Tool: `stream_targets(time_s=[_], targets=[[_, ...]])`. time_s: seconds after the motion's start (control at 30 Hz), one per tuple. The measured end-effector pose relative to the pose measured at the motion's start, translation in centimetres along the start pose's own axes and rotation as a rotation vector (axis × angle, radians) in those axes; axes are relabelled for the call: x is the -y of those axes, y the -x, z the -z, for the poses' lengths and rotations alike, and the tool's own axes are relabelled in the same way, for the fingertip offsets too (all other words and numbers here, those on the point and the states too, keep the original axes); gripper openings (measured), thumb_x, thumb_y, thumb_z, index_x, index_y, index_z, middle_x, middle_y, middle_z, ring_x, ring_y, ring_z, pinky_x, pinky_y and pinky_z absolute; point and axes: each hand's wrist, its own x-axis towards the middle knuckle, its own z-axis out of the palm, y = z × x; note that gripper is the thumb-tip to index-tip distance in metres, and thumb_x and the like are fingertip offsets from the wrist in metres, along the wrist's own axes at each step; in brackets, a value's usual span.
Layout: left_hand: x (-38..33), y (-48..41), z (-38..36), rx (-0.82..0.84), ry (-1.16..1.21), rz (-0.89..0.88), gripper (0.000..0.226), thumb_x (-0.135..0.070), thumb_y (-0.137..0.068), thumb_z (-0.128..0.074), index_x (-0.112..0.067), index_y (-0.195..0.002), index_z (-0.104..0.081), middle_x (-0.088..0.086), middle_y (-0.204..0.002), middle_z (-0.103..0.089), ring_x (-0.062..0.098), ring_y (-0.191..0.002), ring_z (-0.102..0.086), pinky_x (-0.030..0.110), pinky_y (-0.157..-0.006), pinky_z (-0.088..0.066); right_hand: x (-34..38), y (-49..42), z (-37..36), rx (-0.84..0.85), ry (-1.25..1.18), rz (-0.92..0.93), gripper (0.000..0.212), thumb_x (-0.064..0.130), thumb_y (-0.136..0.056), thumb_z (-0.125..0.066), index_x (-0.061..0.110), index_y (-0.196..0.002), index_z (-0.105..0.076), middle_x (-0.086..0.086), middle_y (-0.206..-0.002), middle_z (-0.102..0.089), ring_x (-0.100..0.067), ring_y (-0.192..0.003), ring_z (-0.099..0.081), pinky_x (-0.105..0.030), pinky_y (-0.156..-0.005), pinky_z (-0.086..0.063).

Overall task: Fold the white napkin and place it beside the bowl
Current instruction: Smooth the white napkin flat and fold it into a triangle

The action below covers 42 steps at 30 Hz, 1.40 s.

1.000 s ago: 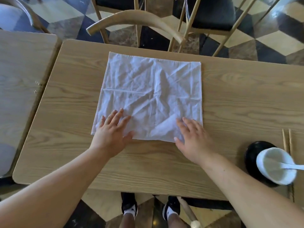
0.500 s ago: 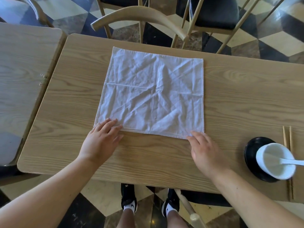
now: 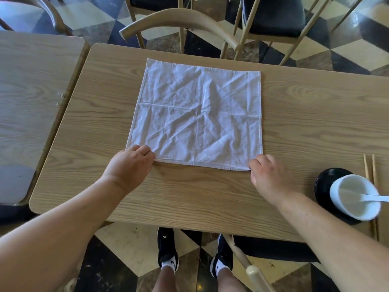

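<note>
Left hand (image 3: 131, 165) and right hand (image 3: 268, 175) pinch the white napkin's (image 3: 197, 114) near corners; bare table (image 3: 305, 123) separates it from the bowl (image 3: 355, 197).

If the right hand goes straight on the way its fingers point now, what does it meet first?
The right hand points away from the person, at the near right corner of the white napkin. It would meet that napkin first, probably already touching its hem.

Bright daylight, sharp focus — wide-angle edges bowed.
</note>
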Motion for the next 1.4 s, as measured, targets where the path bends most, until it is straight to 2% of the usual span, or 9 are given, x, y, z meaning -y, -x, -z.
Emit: stream_targets(time_s=[0.1,0.2,0.27,0.37,0.73,0.9,1.03,1.2,1.4], targets=[[-0.1,-0.3,0.4,0.020,0.016,0.017,0.009,-0.003,-0.081,-0.073,-0.008,-0.075,-0.068,0.008,-0.078,-0.062,0.035,-0.066,-0.062,0.040,-0.045,-0.051,0.1,-0.1,0.2,0.003,0.005,0.002,0.028,-0.005,-0.060,-0.084,0.008,-0.074,-0.063,-0.009,-0.072,-0.058,-0.034,-0.065,-0.056,-0.036,-0.052,-0.036],[-0.5,0.5,0.4,0.011,0.079,0.066,0.010,0.000,-0.077,-0.078,-0.007,-0.077,-0.071,0.008,-0.081,-0.065,0.034,-0.069,-0.065,0.040,-0.048,-0.053,0.5,0.3,0.4,0.023,0.001,-0.011,0.028,-0.005,-0.060,-0.084,0.007,-0.072,-0.061,-0.009,-0.071,-0.057,-0.034,-0.065,-0.056,-0.036,-0.051,-0.035],[-1.1,1.7,0.5,-0.007,0.100,0.076,0.006,-0.004,-0.083,-0.072,-0.008,-0.078,-0.072,0.006,-0.082,-0.066,0.032,-0.071,-0.066,0.039,-0.047,-0.053,1.0,1.3,0.7,0.032,-0.014,0.001,0.028,-0.004,-0.062,-0.084,0.008,-0.072,-0.061,-0.008,-0.072,-0.056,-0.033,-0.067,-0.057,-0.035,-0.052,-0.035],[-2.2,4.2,0.8,-0.015,0.120,0.077,0.023,-0.017,-0.092,-0.052,-0.012,-0.078,-0.070,0.002,-0.083,-0.065,0.029,-0.073,-0.065,0.040,-0.049,-0.055,1.9,3.4,1.5,0.039,-0.066,0.020,0.027,-0.002,-0.066,-0.083,0.010,-0.073,-0.060,-0.005,-0.074,-0.055,-0.028,-0.067,-0.055,-0.033,-0.055,-0.033],[-4.8,11.1,1.9,0.118,0.196,0.141,0.032,-0.032,-0.095,-0.049,-0.016,-0.087,-0.075,-0.003,-0.088,-0.067,0.021,-0.079,-0.068,0.036,-0.061,-0.058,4.9,11.9,1.4,0.207,-0.146,0.105,0.022,0.008,-0.073,-0.078,0.019,-0.081,-0.061,0.003,-0.080,-0.052,-0.020,-0.074,-0.051,-0.034,-0.063,-0.050],[-4.3,9.2,2.4,0.131,0.256,0.214,0.030,-0.036,-0.092,-0.051,-0.018,-0.082,-0.073,-0.007,-0.086,-0.066,0.020,-0.078,-0.065,0.035,-0.061,-0.056,4.3,11.8,1.8,0.264,-0.096,0.102,0.035,0.009,-0.070,-0.075,0.019,-0.103,-0.065,0.002,-0.096,-0.054,-0.023,-0.087,-0.056,-0.036,-0.073,-0.054],[-3.2,6.9,2.1,0.112,0.238,0.351,0.035,-0.042,-0.090,-0.055,-0.018,-0.106,-0.075,-0.002,-0.110,-0.070,0.027,-0.104,-0.067,0.045,-0.086,-0.056,3.4,11.3,2.0,0.278,-0.046,0.100,0.050,-0.001,-0.065,-0.074,0.020,-0.110,-0.066,0.000,-0.102,-0.056,-0.027,-0.091,-0.058,-0.038,-0.075,-0.055],[-1.8,3.4,1.4,0.110,0.260,0.473,0.056,-0.049,-0.087,-0.056,-0.018,-0.133,-0.065,0.008,-0.147,-0.060,0.037,-0.134,-0.055,0.055,-0.108,-0.046,2.6,9.9,2.3,0.259,-0.041,0.123,0.042,-0.005,-0.063,-0.077,0.019,-0.095,-0.063,0.001,-0.090,-0.053,-0.024,-0.082,-0.054,-0.038,-0.068,-0.055],[0.4,0.8,0.0,0.106,0.247,0.463,0.063,-0.054,-0.095,-0.051,-0.022,-0.149,-0.053,0.011,-0.165,-0.043,0.034,-0.153,-0.037,0.056,-0.126,-0.025,2.2,7.0,3.6,0.235,-0.128,0.162,0.017,0.018,-0.074,-0.080,0.020,-0.086,-0.068,0.002,-0.092,-0.059,-0.023,-0.093,-0.061,-0.035,-0.076,-0.058]])
